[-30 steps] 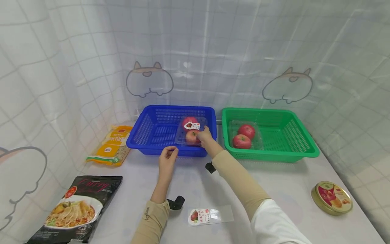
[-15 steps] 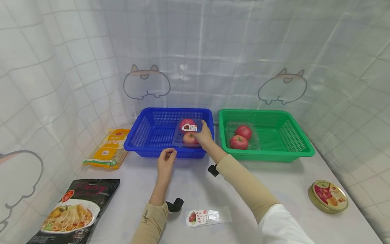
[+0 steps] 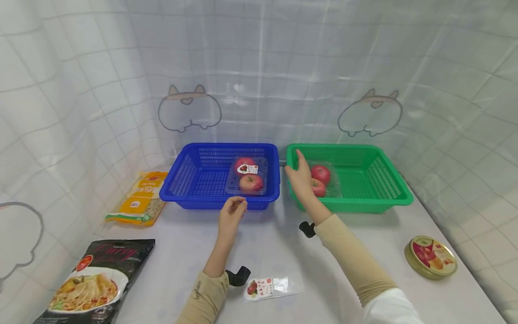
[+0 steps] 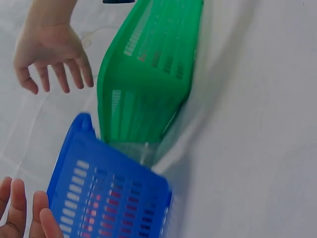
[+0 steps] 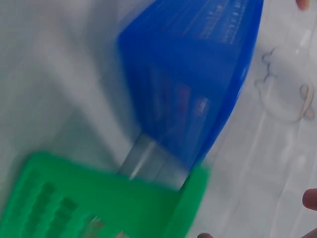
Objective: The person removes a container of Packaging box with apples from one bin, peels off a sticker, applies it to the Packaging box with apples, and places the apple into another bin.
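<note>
Right hand's off the blue basket's apple pack and over at the green one now.

A second ago the right hand (image 3: 301, 176) was on the clear plastic clamshell of two red apples with the label (image 3: 247, 176) in the blue slotted plastic basket (image 3: 190, 177); now it hovers with fingers spread and holding nothing at the near left rim of the green slotted plastic basket (image 3: 384, 175), right beside the second clear clamshell of two red apples (image 3: 321, 175). So the labelled pack looks placed and left alone. The left hand (image 3: 232, 211) sits loosely curled, gripping nothing, just in front of the blue basket's front wall. Count: two baskets, two apple packs, four apples, one loose sticker sheet (image 3: 272, 286), one round gold tin (image 3: 430, 257), one black noodle pouch (image 3: 95, 281), one yellow noodle packet (image 3: 139, 198).
</note>
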`<move>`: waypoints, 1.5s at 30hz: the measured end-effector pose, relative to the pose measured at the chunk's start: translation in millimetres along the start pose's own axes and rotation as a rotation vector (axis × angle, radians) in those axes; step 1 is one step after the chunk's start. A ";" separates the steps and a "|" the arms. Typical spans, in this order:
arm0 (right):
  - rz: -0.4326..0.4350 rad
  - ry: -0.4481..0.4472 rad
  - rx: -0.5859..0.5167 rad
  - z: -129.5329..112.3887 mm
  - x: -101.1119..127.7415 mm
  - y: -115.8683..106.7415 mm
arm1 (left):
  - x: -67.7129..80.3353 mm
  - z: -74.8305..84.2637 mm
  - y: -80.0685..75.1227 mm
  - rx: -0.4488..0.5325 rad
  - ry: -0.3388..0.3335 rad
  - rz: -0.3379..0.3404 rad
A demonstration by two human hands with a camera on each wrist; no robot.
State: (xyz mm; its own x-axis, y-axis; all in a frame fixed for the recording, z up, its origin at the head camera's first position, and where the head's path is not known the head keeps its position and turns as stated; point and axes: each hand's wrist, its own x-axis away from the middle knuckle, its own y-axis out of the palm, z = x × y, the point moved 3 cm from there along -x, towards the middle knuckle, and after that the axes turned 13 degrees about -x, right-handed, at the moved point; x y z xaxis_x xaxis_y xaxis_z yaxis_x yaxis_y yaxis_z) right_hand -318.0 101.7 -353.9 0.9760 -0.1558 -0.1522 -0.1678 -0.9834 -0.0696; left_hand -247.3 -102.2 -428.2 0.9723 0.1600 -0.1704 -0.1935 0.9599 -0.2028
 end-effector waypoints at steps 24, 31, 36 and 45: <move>0.126 0.084 0.026 36.4 -8.7 -82.7 | 10.3 29.3 86.2 -0.119 0.148 -0.177; 0.155 0.134 0.101 46.3 -16.5 -102.4 | 7.1 35.9 103.3 -0.127 0.188 -0.205; 0.168 0.182 0.141 49.9 -23.0 -118.2 | 2.4 42.0 115.8 -0.138 0.224 -0.214; 0.127 0.304 0.025 55.9 -29.0 -123.3 | 0.2 46.6 129.0 -0.161 0.312 -0.178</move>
State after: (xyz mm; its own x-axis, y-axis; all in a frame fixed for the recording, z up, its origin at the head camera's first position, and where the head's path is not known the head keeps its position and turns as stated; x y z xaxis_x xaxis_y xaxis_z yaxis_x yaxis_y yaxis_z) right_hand -333.4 232.7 -396.0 0.9431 -0.3017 0.1399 -0.2907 -0.9522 -0.0940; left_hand -266.0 32.4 -409.4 0.9106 -0.1070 -0.3992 -0.0680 0.9140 -0.4000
